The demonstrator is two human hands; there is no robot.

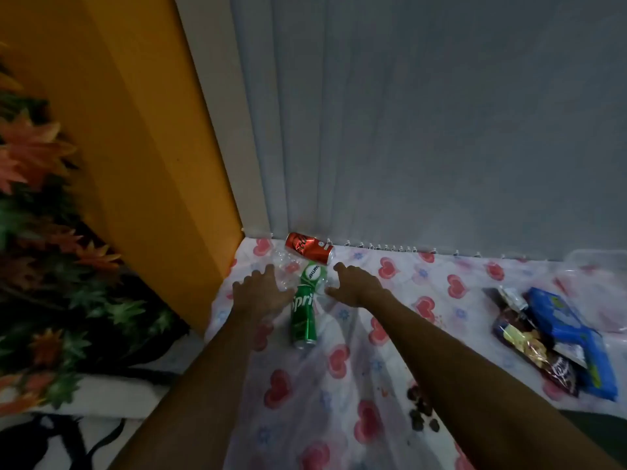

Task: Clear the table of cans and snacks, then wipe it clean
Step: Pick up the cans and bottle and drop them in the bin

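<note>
A green Sprite can [303, 320] lies on its side on the table with the heart-print cloth [339, 385]. Just beyond it lies a clear plastic bottle with a green label [314, 274], and a red cola can [309, 248] lies on its side against the grey curtain. My left hand [259, 293] is spread open to the left of the green can, over the clear bottle's crumpled end. My right hand [356, 283] is open to the right of the bottle. Neither hand holds anything. Snack packets [529, 337] and a blue biscuit pack [573, 337] lie at the right.
Dark crumbs [420, 408] are scattered on the cloth near my right forearm. An orange wall panel [135, 130] stands at the table's left edge, with artificial leaves and flowers [44, 232] beyond it. A clear plastic container [597, 266] sits at the far right.
</note>
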